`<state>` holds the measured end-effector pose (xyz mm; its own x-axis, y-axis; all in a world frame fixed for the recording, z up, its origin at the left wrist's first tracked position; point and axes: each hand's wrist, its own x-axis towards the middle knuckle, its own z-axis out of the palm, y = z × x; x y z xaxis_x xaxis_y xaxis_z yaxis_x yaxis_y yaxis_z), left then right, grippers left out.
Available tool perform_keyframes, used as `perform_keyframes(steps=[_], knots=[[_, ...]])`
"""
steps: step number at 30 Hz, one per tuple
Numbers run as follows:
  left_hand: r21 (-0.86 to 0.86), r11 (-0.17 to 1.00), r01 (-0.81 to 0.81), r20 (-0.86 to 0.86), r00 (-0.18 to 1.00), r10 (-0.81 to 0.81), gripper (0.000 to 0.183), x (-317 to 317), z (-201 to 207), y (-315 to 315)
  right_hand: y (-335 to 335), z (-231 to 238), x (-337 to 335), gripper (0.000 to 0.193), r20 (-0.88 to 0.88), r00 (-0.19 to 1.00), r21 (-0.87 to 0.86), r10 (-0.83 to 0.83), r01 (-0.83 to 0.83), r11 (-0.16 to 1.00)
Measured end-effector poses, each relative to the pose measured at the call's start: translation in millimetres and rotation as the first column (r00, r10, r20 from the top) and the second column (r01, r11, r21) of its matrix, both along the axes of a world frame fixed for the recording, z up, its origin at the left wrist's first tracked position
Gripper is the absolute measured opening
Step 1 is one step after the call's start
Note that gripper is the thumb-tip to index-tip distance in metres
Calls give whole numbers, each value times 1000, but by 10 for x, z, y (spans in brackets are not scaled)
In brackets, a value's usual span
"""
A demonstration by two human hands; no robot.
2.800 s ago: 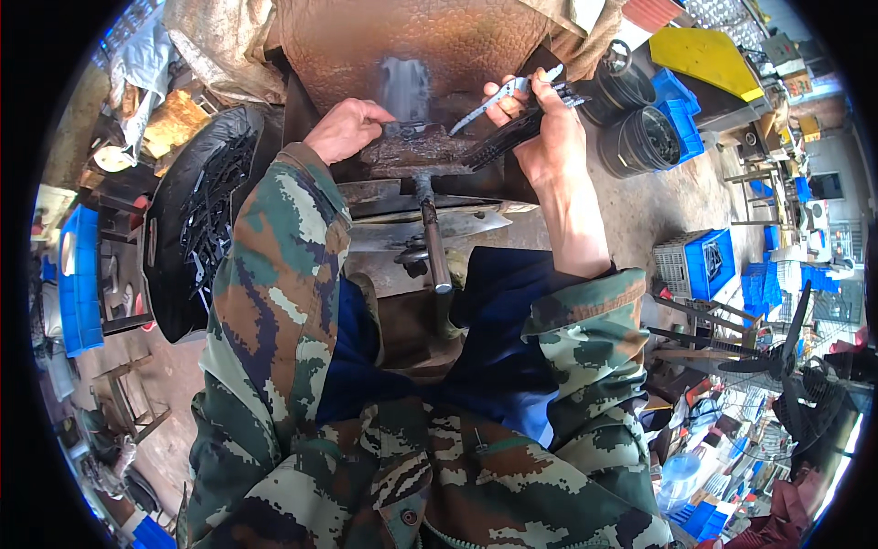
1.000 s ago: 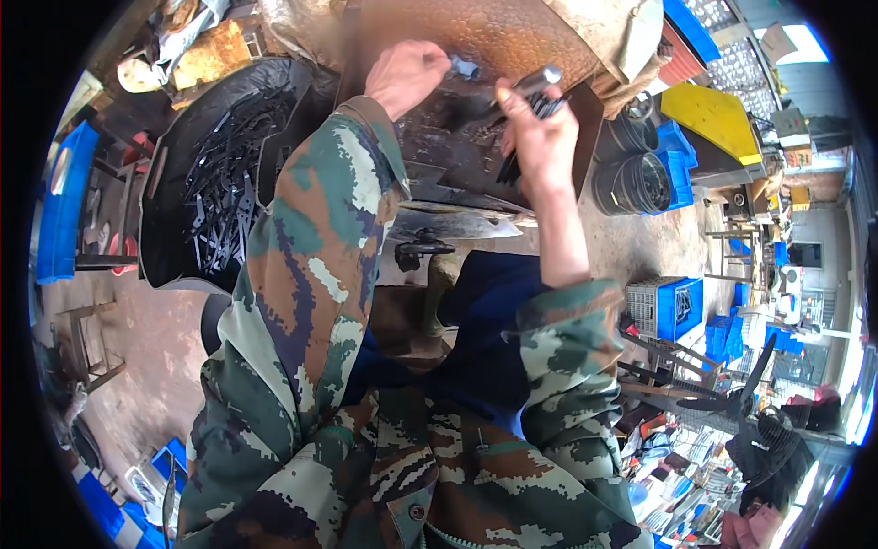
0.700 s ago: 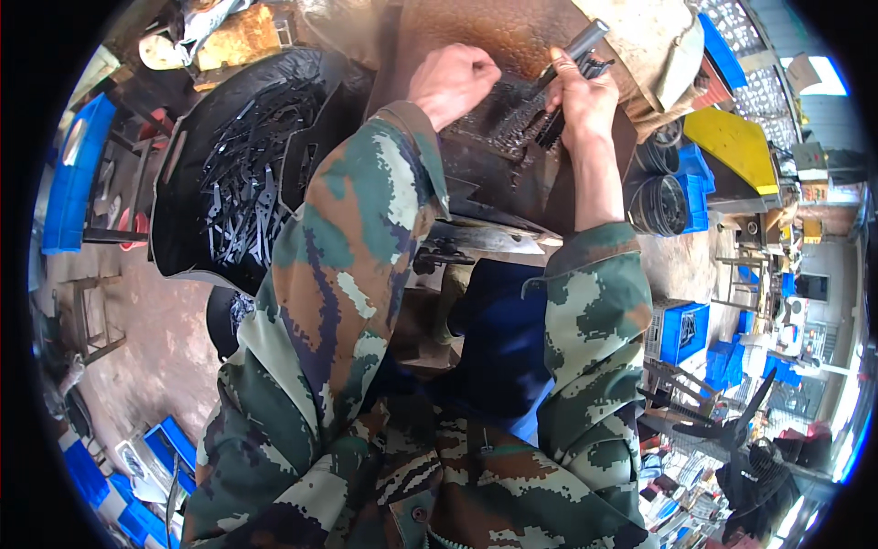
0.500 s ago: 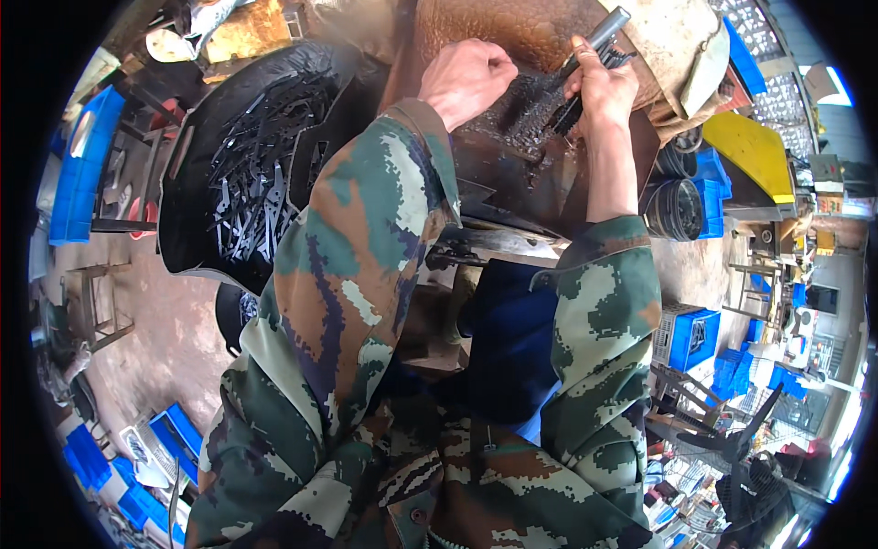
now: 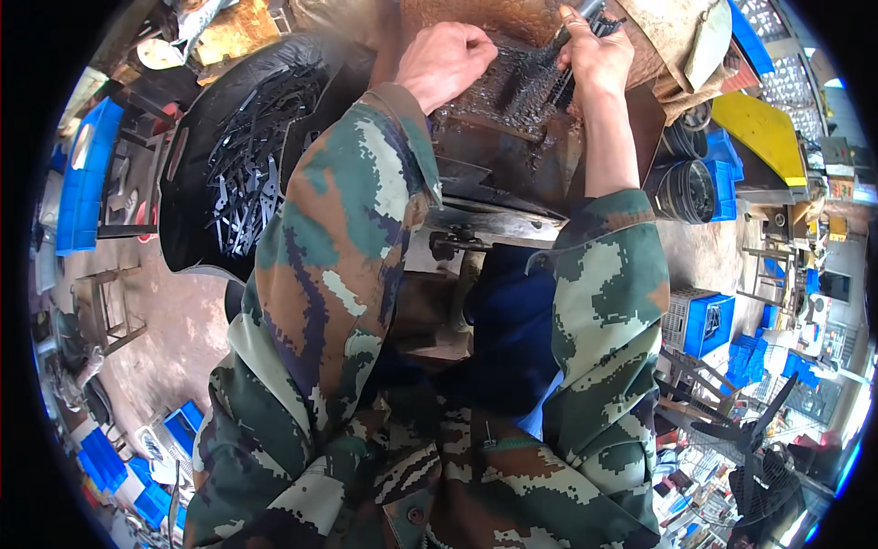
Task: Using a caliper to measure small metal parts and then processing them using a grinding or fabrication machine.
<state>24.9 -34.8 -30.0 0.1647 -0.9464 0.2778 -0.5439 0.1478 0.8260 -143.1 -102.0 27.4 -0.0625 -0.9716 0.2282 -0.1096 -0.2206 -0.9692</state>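
Note:
My left hand (image 5: 448, 62) is closed above the left part of a dark, gritty metal work surface (image 5: 498, 151). Its thumb and fingertips press together, and whatever lies between them is hidden. To its right, my right hand (image 5: 599, 57) is closed around a bundle of thin dark metal pieces (image 5: 562, 85), which stick out above and below the fingers. A grey metal bar (image 5: 590, 9) shows by the thumb at the top edge; I cannot tell whether it is gripped too. Wet dark grit (image 5: 526, 96) lies heaped between the hands.
On the left a big black container (image 5: 183, 220) holds many loose flat metal pieces (image 5: 247, 201). Dark round buckets (image 5: 684, 190) and a blue crate (image 5: 722, 188) stand at the right, beside a yellow panel (image 5: 754, 137). A black fan (image 5: 750, 435) is at lower right.
Both hands have shifted a little up and left in the picture, as the whole view moved. The right hand still holds the metal pieces, and the left stays closed.

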Motion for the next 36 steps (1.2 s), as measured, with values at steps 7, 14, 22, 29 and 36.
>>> perform_keyframes(steps=[7,14,22,29,36], knots=[[-2,1000,-19,23,1000,19,26,11,-40,10,-58,-47,4,16,9,1000,-26,25,-25,999],[93,995,42,69,996,-48,25,-35,45,20,-49,-30,-23,16,14,999,-38,48,-47,998],[94,994,58,77,995,-66,26,-150,2,-6,-60,-71,-135,16,-21,1000,-16,13,-14,1000],[102,994,32,105,994,-43,26,-19,73,50,-54,-29,2,15,-15,999,-9,48,-48,999],[93,995,33,127,991,-44,26,70,61,58,-75,-55,68,16,25,996,-22,85,-85,996]])
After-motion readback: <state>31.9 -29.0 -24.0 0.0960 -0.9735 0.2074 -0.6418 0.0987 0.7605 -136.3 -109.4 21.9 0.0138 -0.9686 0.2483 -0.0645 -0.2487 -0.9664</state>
